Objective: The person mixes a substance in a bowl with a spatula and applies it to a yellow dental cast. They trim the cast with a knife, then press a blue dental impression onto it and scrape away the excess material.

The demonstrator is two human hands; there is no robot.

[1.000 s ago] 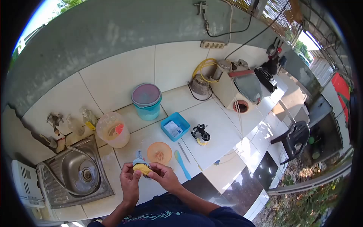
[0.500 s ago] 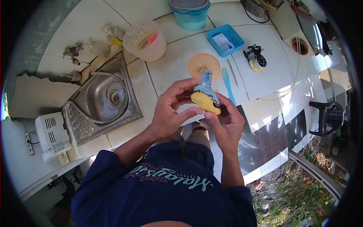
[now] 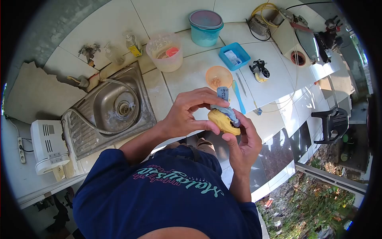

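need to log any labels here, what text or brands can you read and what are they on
Navy shirt: a script word in teal and pink, seen upside down, too distorted to read with certainty.
Paper in the blue tray: print too small to read.
Small bottle with yellow label: label too small to read.
Blue and yellow piece held in the left hand and right hand: no text visible.

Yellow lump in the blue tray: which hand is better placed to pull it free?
Probably the left hand: its fingers lie over the yellow lump, while the right hand cradles the blue tray from beneath.
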